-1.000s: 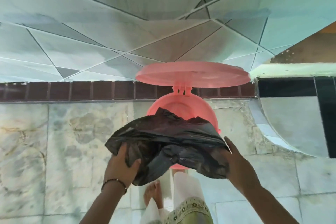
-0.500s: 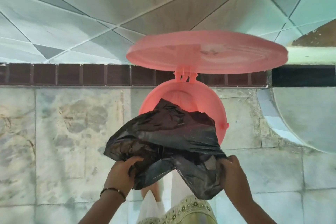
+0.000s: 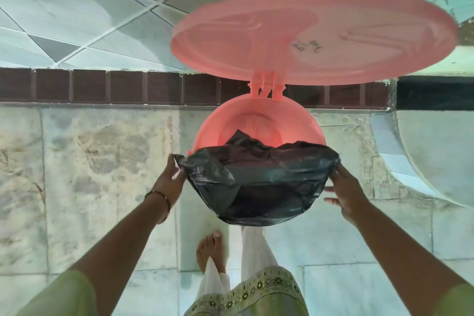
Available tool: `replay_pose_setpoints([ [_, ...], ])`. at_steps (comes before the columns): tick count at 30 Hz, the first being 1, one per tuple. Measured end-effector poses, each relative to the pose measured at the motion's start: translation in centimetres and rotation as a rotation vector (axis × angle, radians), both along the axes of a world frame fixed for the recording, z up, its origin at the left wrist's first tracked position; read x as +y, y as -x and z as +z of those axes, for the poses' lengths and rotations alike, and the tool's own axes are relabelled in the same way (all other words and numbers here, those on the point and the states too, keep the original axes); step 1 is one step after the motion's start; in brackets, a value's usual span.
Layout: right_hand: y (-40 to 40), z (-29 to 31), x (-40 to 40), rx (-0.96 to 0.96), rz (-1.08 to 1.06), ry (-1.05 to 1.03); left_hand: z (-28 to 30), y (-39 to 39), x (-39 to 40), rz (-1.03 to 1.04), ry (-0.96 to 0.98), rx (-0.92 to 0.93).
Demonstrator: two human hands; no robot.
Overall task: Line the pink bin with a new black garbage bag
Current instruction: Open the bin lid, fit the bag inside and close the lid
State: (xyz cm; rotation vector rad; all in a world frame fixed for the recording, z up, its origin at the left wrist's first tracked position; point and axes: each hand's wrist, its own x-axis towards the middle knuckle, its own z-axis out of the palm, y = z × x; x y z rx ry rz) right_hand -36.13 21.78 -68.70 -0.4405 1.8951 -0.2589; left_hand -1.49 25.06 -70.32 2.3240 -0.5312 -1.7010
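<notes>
Setting: a tiled room in a home, likely a bathroom or wash area
Floor: pale marbled floor tiles (image 3: 102, 161) ran up to the wall
Wall: large grey-green wall tiles (image 3: 77, 7) rose above a dark brown border strip (image 3: 128, 86)
Household item: a pink bin (image 3: 256, 126) with hinged lid (image 3: 307, 33) stood against the wall
Occupant: a bare foot (image 3: 210, 249) rested on the tiles

Smooth pink plastic bin (image 3: 256, 123) and thin, crinkled black plastic bag (image 3: 259, 182).

The bin's raised lid (image 3: 307, 33) is matt plastic with moulded ridges and a dark scuff. The bag film is wrinkled with a dull sheen. The floor (image 3: 102, 161) is mottled, polished stone tile; the wall (image 3: 77, 7) has glossy pale tiles above a band of dark brown tiles (image 3: 102, 86).
</notes>
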Motion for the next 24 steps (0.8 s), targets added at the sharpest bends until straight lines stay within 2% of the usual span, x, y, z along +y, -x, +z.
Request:
replay_pose_setpoints([
  [3,0.5,0.4,-1.7,-0.025,0.065,0.052,1.0,0.8,-3.6,0.116,0.093,0.080],
  [7,0.6,0.9,-3.8,-0.008,0.150,0.118,2.1,1.4,-6.4,0.035,0.154,0.029],
  [9,0.6,0.8,-4.5,0.052,0.172,0.141,2.2,1.5,-6.6,-0.027,0.197,-0.048],
  [12,0.6,0.7,-4.7,0.261,0.221,0.203,3.1,1.1,-5.3,-0.080,0.395,-0.324],
  [15,0.3,0.8,-3.8,0.327,0.146,0.280,4.3,0.9,-1.8,-0.153,0.569,-0.367],
  [17,-0.1,0.7,-2.8,0.273,0.086,0.285,4.3,1.4,1.0,-0.368,0.537,-0.375],
  [19,-0.1,0.4,-1.6,0.215,0.043,0.261,3.8,2.4,2.8,-0.467,0.416,-0.418],
  [21,-0.1,0.1,-0.5,0.168,-0.005,0.247,3.1,3.4,3.5,-0.370,0.301,-0.473],
  [24,-0.6,-0.1,0.6,0.119,-0.036,0.229,1.9,4.1,1.8,0.101,0.050,-0.372],
])
